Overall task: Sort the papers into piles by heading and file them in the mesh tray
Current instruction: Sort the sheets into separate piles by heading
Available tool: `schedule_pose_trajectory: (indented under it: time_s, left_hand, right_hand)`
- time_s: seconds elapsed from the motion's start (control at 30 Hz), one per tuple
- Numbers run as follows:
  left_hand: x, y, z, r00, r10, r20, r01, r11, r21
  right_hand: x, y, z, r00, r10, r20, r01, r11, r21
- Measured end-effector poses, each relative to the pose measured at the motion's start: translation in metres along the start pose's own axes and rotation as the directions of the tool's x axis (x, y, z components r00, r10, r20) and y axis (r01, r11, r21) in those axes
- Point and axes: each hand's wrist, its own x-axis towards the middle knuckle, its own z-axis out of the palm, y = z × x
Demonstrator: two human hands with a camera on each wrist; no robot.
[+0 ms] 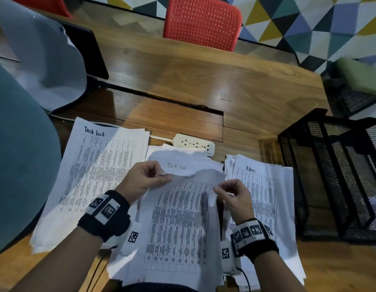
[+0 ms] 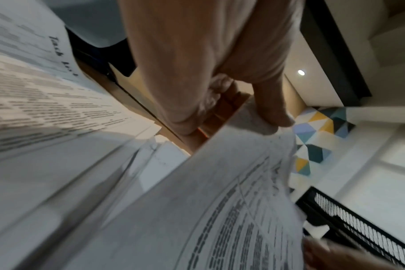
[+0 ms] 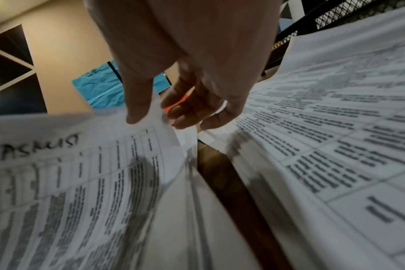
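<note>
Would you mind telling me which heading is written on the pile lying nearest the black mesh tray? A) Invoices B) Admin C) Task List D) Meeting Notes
B: in the head view the pile beside the mesh tray has "Admin" handwritten at its top, while the "Task List" pile lies at the far left.

The sheet (image 1: 178,218) I pinch is thin matt white paper, creased along its top edge, printed with grey tables. The piles either side are the same matt paper. Under them my desk (image 1: 193,85) is brown wood grain with a soft sheen. The mesh tray (image 1: 330,175) is black metal wire, matt. The power strip (image 1: 194,143) is smooth cream plastic. The chair (image 1: 202,23) is perforated red plastic.
</note>
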Motion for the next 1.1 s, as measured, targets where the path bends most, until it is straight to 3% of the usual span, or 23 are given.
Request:
schedule_pose_trajectory:
  time_s: [0.2, 0.33, 0.43, 0.6, 0.73, 0.93, 1.1]
  left_hand:
    - [0.003, -0.002, -0.008, 0.992, -0.039, 0.122, 0.059, 0.983, -0.173]
    - [0.004, 0.0, -0.01, 0.994, -0.104, 0.036, 0.108, 0.985, -0.134]
    - [0.003, -0.011, -0.013, 0.983, -0.182, 0.013, 0.183, 0.98, -0.074]
    - [0.005, -0.023, -0.004, 0.972, -0.218, -0.091, 0.228, 0.967, 0.112]
    - [0.01, -0.025, 0.008, 0.981, -0.137, -0.141, 0.165, 0.963, 0.215]
    - [0.01, -0.019, 0.015, 0.987, -0.092, -0.136, 0.119, 0.972, 0.204]
    - [0.009, -0.024, 0.009, 0.978, -0.064, -0.201, 0.112, 0.964, 0.24]
  right_hand:
    - [0.009, -0.004, 0.005, 0.996, 0.015, 0.084, -0.016, 1.0, 0.008]
    - [0.01, -0.011, 0.002, 0.997, -0.071, 0.037, 0.071, 0.997, 0.001]
    - [0.003, -0.014, -0.009, 0.993, -0.088, 0.079, 0.087, 0.996, 0.018]
    - [0.0, 0.0, -0.028, 0.989, 0.059, 0.133, -0.069, 0.995, 0.068]
    - [-0.005, -0.006, -0.028, 0.972, 0.163, 0.17, -0.195, 0.962, 0.193]
    - [-0.007, -0.008, -0.014, 0.996, -0.031, -0.089, 0.029, 0.999, -0.026]
    - [-0.006, -0.013, -0.013, 0.995, -0.064, -0.071, 0.064, 0.998, -0.004]
